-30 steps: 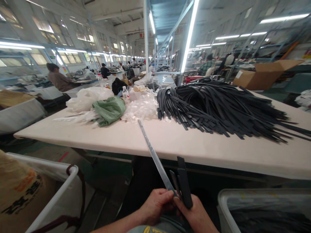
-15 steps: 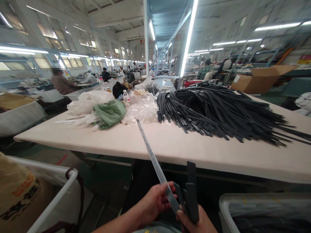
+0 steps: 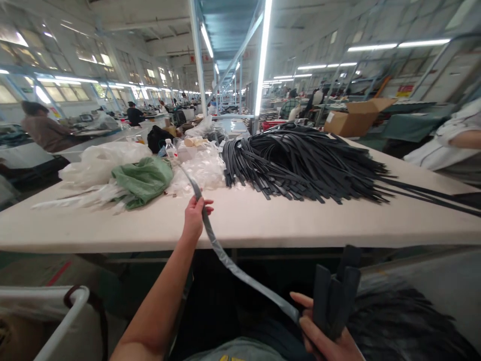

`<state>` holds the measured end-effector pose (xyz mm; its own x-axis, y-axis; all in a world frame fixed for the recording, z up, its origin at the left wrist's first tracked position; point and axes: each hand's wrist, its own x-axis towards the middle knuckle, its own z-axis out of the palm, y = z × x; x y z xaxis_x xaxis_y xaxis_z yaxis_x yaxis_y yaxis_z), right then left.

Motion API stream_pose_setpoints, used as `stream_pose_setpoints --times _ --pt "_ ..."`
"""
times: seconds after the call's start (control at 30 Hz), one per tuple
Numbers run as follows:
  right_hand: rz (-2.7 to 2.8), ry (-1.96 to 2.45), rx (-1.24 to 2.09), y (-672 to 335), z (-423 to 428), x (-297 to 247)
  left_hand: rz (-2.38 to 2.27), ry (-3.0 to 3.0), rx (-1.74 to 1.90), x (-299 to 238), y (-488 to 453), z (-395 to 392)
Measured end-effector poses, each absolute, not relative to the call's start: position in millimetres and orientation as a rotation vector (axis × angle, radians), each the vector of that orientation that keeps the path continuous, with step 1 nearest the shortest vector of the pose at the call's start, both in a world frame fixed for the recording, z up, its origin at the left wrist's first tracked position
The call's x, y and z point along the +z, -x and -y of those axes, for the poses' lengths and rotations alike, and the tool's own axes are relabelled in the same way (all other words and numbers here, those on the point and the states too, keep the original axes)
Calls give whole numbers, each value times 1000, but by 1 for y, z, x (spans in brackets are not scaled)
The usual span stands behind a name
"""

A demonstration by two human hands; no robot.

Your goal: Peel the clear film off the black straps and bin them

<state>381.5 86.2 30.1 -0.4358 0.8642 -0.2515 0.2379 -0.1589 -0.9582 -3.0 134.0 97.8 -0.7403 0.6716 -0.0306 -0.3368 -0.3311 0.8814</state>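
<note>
A long dark strap with a shiny, plastic-like covering [image 3: 235, 269] runs in a slack curve between my two hands. My left hand [image 3: 195, 214] reaches out over the table's front edge, its fingers closed round the strap. Low at the right, my right hand [image 3: 325, 331] grips the strap's near end together with several flat black straps [image 3: 336, 296], whose ends stick up above the fingers. The far end of the covered strap points toward the plastic bags [image 3: 199, 168]. A large heap of black straps [image 3: 300, 160] lies on the table [image 3: 240, 220].
Left on the table are a crumpled green sack [image 3: 145, 180] and white plastic film [image 3: 101, 163], with a bottle [image 3: 171, 149] behind. A white bin [image 3: 75, 311] stands at lower left; dark straps [image 3: 406, 321] fill a container at lower right. Another person's sleeve [image 3: 451, 130] shows at right.
My left hand has moved forward along the strap, away from my right hand. The right hand has shifted right with its straps. The view has turned right, bringing a person into sight there.
</note>
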Motion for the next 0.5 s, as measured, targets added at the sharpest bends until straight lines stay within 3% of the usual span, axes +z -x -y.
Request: stream_pose_setpoints --times 0.1,0.23,0.37,0.5 --pt "1418 1209 1645 -389 -94 47 -1472 -945 1657 73 -34 -113" --pt "1321 786 1791 -405 -109 74 -1352 -985 1216 40 -87 -79" --pt "1282 418 1799 -405 -124 93 -1249 -924 1093 23 -120 -57" --pt "1357 621 1535 -398 -142 102 -1172 -945 1024 18 -134 -49"
